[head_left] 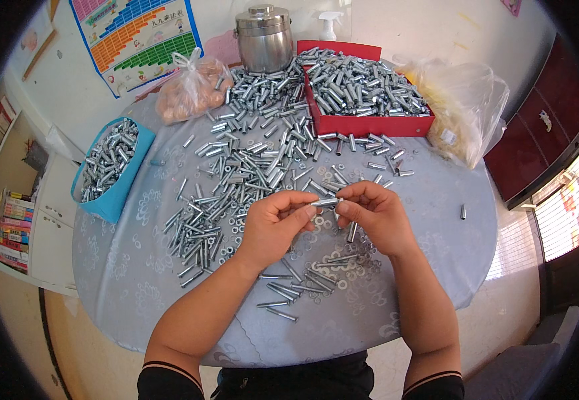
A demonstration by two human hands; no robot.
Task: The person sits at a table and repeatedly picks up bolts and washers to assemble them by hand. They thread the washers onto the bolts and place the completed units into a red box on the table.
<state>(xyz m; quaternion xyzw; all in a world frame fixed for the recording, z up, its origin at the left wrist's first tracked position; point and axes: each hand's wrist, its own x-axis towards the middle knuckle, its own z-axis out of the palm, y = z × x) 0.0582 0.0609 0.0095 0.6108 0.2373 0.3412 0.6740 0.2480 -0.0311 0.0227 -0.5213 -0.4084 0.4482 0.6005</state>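
Above the middle of the table, my left hand (279, 219) and my right hand (371, 212) pinch opposite ends of one silvery expansion bolt (326, 202), held roughly level. Fingertips cover both of its ends. Beneath and around my hands lie loose metal sleeves (271, 175), long bolts (196, 230) and small nuts and washers (235, 230). Nearer to me, between my forearms, several long bolts (283, 291) are scattered beside a patch of pale rings (336, 267) and clear rings (363, 290).
A red box (369, 125) heaped with metal sleeves stands at the back right, a blue bin (119, 200) of bolts at the left. Behind are a steel pot (263, 43), a tied bag of round brownish items (193, 90) and a clear bag of yellowish pieces (459, 110). One sleeve (463, 212) lies apart, far right.
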